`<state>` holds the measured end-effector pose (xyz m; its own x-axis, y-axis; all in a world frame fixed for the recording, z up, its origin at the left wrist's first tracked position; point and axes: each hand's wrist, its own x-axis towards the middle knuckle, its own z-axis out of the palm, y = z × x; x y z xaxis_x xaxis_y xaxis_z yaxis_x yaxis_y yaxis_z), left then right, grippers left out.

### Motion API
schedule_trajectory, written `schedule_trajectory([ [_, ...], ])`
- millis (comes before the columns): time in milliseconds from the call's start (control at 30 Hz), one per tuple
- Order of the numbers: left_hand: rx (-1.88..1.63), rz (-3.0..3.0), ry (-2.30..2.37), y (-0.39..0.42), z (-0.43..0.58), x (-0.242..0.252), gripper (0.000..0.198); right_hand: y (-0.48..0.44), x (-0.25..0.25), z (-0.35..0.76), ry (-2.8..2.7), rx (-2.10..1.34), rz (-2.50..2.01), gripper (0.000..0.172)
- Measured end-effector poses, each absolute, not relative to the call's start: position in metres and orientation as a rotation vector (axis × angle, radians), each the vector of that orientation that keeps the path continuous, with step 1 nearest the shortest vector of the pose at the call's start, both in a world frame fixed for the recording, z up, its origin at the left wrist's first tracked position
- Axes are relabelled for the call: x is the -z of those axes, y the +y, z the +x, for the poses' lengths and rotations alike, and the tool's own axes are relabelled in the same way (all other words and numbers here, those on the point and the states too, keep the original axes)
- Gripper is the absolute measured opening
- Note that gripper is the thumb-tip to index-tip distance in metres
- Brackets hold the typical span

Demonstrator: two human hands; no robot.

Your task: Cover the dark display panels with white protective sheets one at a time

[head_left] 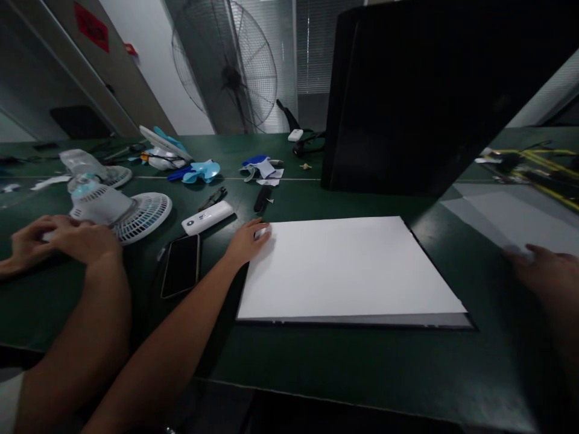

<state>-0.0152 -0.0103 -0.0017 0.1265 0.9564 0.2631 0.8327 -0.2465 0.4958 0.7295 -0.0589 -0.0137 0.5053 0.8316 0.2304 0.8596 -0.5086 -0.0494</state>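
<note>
A white rectangular sheet [344, 268] lies on a thin, dark-edged panel [362, 321] in front of me. The panel's grey surface shows along the near side. My left hand [246, 242] rests at the sheet's far left corner, its fingers a little apart on the edge. Off to the right, my right hand [545, 274] is dim and slightly blurred. Its fingers close on the near edge of a thin, pale, translucent sheet [525, 211], which lies over the table.
A big black box-like screen [420, 102] stands behind the panel. Left of me lie a phone [181, 265], a white power bank [208, 217] and small white fans [142, 217]. Another person's hands [67, 238] are beside the fans. A large fan [230, 75] stands beyond the table.
</note>
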Motion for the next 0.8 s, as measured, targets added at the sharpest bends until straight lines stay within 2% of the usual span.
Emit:
schedule_trajectory([
  [167,-0.784,2.213,1.755,-0.01,-0.016,0.003,0.047,-0.067,0.0,0.7,-1.441,0.171,-2.6,0.082],
  [233,-0.774,2.231,1.74,-0.01,-0.016,0.004,0.048,-0.068,-0.002,0.699,-1.453,0.184,-2.568,0.087],
  [333,-0.746,2.251,1.727,-0.009,-0.017,0.005,0.047,-0.066,0.004,0.707,-1.377,0.208,-2.533,0.109],
  [433,-0.712,2.264,1.733,-0.009,-0.018,0.006,0.048,-0.063,0.012,0.719,-1.28,0.041,-2.601,0.121],
  [533,-0.679,2.274,1.739,-0.01,-0.018,0.005,0.048,-0.064,0.017,0.723,-1.304,-0.089,-2.647,0.119],
  [800,-0.609,2.321,1.784,-0.012,-0.015,0.001,0.05,-0.068,0.013,0.712,-1.375,0.009,-2.583,0.115],
])
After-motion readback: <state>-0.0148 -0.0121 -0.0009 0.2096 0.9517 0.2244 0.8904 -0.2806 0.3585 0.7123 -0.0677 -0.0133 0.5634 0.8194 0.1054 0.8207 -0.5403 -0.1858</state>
